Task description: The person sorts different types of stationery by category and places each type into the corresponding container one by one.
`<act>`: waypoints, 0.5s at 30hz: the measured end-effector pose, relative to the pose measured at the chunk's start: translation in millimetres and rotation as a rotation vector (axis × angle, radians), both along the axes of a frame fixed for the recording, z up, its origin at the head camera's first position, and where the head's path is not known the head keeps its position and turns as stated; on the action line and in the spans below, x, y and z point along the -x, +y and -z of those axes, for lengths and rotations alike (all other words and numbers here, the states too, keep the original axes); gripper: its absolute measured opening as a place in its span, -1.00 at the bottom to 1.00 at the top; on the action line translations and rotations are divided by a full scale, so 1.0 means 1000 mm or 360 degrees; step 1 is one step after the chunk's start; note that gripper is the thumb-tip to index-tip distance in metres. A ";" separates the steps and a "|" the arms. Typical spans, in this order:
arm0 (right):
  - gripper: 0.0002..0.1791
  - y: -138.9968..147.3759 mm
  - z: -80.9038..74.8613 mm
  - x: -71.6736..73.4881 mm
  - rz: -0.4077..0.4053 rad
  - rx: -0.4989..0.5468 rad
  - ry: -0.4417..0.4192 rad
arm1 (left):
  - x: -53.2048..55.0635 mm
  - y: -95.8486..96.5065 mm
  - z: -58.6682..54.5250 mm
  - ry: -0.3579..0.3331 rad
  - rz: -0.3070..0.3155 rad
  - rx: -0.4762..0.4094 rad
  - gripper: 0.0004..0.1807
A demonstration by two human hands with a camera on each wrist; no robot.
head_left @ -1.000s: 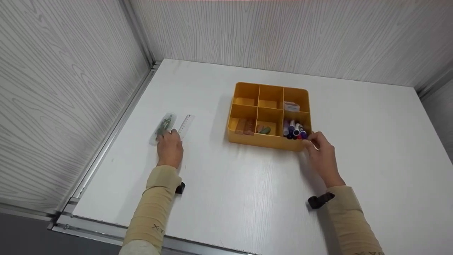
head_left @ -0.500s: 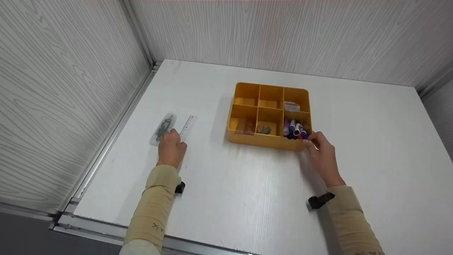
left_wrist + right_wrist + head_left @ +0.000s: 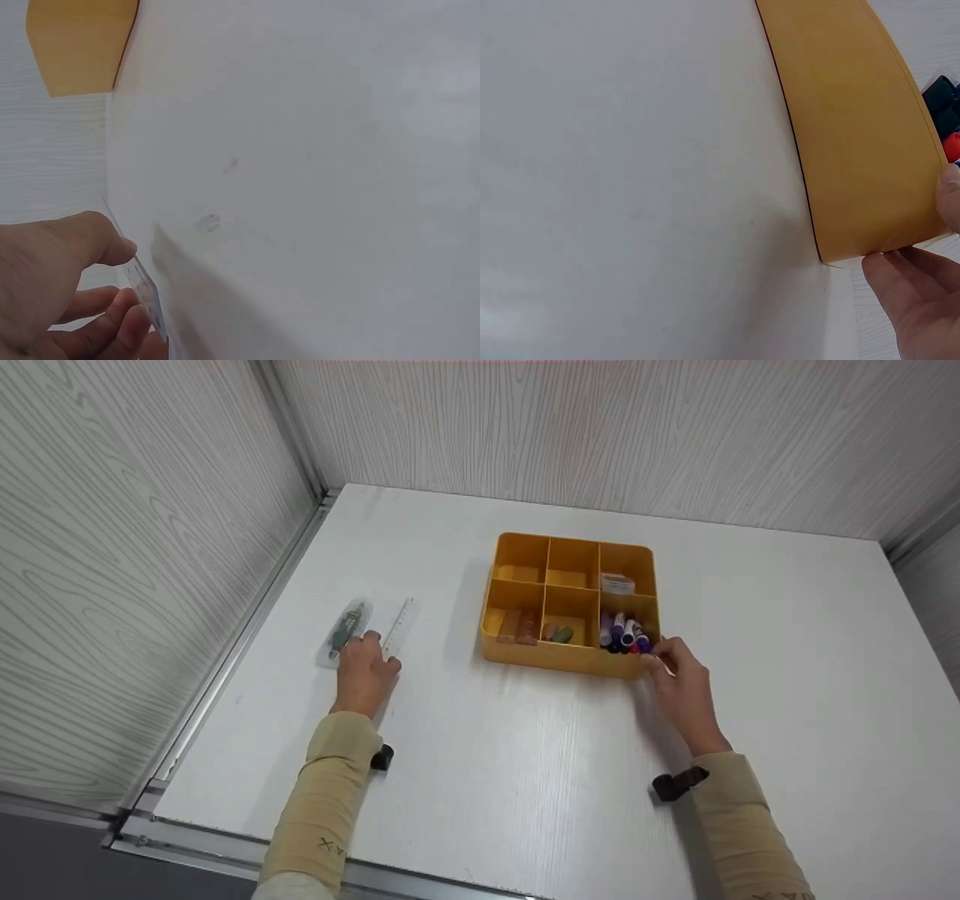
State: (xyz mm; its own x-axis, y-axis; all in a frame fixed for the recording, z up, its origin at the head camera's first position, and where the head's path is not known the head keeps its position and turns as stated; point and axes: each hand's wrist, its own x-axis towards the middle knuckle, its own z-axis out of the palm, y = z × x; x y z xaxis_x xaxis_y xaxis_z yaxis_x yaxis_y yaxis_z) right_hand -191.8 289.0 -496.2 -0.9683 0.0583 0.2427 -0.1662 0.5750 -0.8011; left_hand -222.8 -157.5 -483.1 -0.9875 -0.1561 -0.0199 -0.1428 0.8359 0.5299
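Note:
My left hand (image 3: 364, 675) pinches a clear ruler (image 3: 397, 628) between thumb and fingers. In the left wrist view the ruler (image 3: 147, 292) stands tilted on edge. Just left of that hand lies a clear case (image 3: 361, 619) with a dark green pen-like item (image 3: 347, 630) in it. My right hand (image 3: 684, 694) grips the near right corner of a yellow divided box (image 3: 562, 658); in the right wrist view the thumb lies at the rim and the fingers press the side wall. Several markers (image 3: 628, 631) fill the box's near right compartment.
Other compartments hold a small white block (image 3: 618, 583), a reddish translucent item (image 3: 517, 626) and small green and brown pieces (image 3: 561, 634). All stand on a white table (image 3: 480, 780), with wood-grain walls (image 3: 480, 427) at the back and sides.
My left hand has shifted slightly right and the ruler has moved with it, its far end now tilted up on edge. The right hand and the box stay in place.

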 end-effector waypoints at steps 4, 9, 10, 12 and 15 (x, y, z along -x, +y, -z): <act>-0.74 0.000 -0.001 -0.001 0.0000 0.0001 0.0004 | 0.001 0.004 -0.006 0.0043 0.0042 -0.0078 -0.52; -0.72 0.000 -0.001 -0.001 -0.0001 0.0008 -0.0035 | 0.000 0.010 -0.012 0.0115 0.0087 -0.0098 -0.56; -0.71 0.000 -0.001 -0.001 0.0001 0.0009 -0.0051 | 0.000 0.011 -0.013 0.0126 0.0089 -0.0098 -0.56; -0.70 0.000 -0.001 -0.001 0.0009 0.0008 -0.0084 | -0.001 0.014 -0.017 0.0155 0.0099 -0.0098 -0.56; -0.69 0.000 -0.001 0.000 0.0010 0.0002 -0.0093 | -0.002 0.020 -0.023 0.0193 0.0117 -0.0118 -0.56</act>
